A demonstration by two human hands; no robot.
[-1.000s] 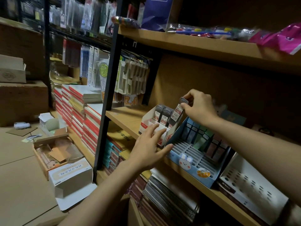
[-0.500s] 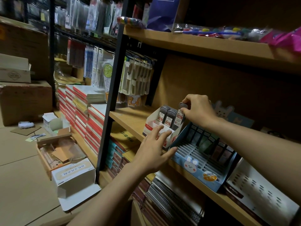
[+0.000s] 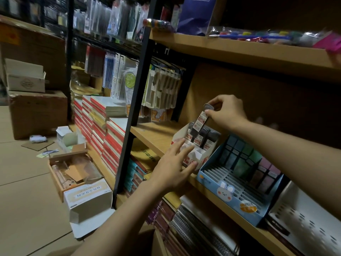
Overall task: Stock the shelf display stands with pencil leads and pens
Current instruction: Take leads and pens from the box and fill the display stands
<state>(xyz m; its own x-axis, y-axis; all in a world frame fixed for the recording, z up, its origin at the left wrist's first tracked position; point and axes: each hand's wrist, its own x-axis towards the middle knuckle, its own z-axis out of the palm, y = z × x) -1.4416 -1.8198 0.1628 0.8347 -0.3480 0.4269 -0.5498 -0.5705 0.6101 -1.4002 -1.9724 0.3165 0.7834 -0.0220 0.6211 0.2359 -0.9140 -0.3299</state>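
A small white display stand [image 3: 195, 156] with red print sits on the wooden shelf [image 3: 153, 135]. Several dark pencil lead cases [image 3: 207, 140] with red-and-white labels stand in its back row. My right hand [image 3: 227, 111] pinches one more lead case [image 3: 199, 121] by its top, tilted, above the back row. My left hand [image 3: 175, 165] rests with straight fingers on the front of the stand. To its right a blue display stand [image 3: 238, 198] with a bunny picture holds dark flat packs at the back, and its front slots are bare.
A white perforated stand [image 3: 302, 224] sits further right on the shelf. Notebooks and spiral pads [image 3: 199, 230] fill the shelf below. Stacked red-edged books [image 3: 110, 133] stand left of the black post [image 3: 136, 100]. Open cartons [image 3: 88, 198] lie on the floor.
My right hand has lifted the lead case up out of the back row and tilted it. My left hand stays on the stand's front. The camera has shifted slightly.
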